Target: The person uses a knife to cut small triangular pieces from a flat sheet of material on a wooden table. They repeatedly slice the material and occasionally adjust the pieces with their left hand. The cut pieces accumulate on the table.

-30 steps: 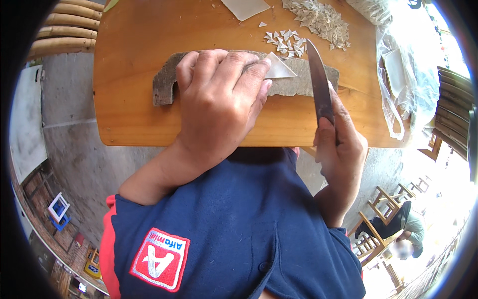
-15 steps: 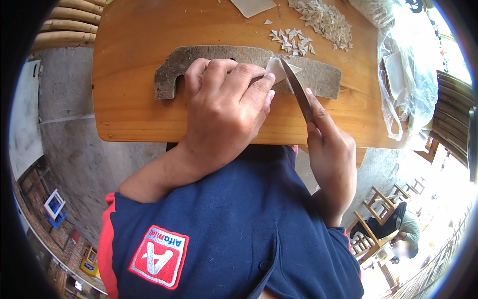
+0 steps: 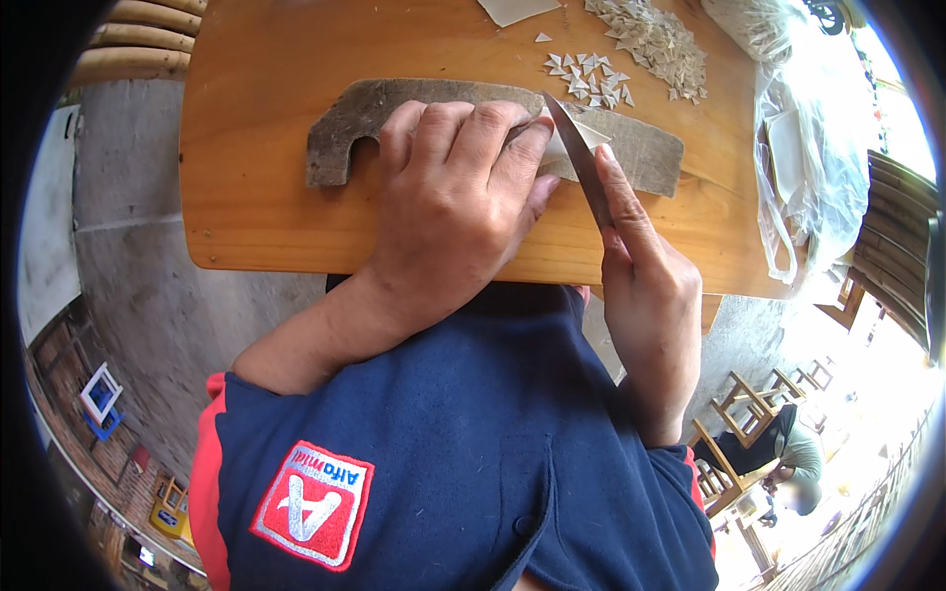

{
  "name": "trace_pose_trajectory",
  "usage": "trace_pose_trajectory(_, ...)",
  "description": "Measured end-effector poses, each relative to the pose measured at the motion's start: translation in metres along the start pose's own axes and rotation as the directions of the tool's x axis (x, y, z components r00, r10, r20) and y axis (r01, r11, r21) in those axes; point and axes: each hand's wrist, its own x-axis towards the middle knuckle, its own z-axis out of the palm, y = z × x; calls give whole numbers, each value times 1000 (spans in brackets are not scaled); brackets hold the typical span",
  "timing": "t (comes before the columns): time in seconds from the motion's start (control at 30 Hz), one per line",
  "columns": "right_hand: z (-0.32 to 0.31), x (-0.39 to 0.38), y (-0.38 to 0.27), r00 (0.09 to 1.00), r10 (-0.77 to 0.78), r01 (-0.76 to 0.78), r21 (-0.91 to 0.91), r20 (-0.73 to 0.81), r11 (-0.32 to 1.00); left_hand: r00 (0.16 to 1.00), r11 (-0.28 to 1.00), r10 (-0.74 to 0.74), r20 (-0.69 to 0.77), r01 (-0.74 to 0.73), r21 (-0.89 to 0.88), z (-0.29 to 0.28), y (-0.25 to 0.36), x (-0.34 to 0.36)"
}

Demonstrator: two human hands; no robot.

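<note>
On the wooden table lies a worn, curved wooden board (image 3: 641, 153) with a notch near its left end. My left hand (image 3: 458, 192) rests over the board's middle, fingers bent, holding down a thin pale sheet (image 3: 589, 136) partly hidden by the fingers and blade. A dark-bladed knife (image 3: 579, 158) is gripped in my right hand (image 3: 645, 271), index finger stretched along the blade. The blade crosses the pale sheet beside my left fingertips, its tip pointing away from me. Beyond the board lie several small pale triangular pieces (image 3: 591, 77).
A larger heap of small pale pieces (image 3: 658, 44) sits at the far right, with a flat pale sheet (image 3: 517, 8) at the far edge. A clear plastic bag (image 3: 813, 187) stands on the table's right side. Farther off, a person (image 3: 800, 463) is near wooden chairs (image 3: 744, 414).
The knife tip has shifted slightly forward and left across the pale sheet. My left fingers stay on the sheet, covering more of it. The whole view has moved a little.
</note>
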Motion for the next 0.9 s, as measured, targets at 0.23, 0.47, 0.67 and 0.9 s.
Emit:
trace_pose_trajectory(0.23, 4, -1, -1, 1000, 3, -3, -2, 1, 1000, 1000, 1000, 6, -2, -6, -19, 0, -1, 1)
trace_pose_trajectory(0.47, 8, -3, 0, 996, -89, 86, -111, -29, 990, 1000, 999, 7, -8, -7, -32, 1, -2, 1)
trace_pose_trajectory(0.67, 9, -4, -7, 997, -80, 80, -205, 9, 975, 1000, 1000, 2, -2, -2, -31, 2, -3, 0)
trace_pose_trajectory(0.9, 10, -3, -5, 996, -87, 93, -247, 37, 965, 1000, 1000, -10, 12, 10, -5, 2, -2, 0)
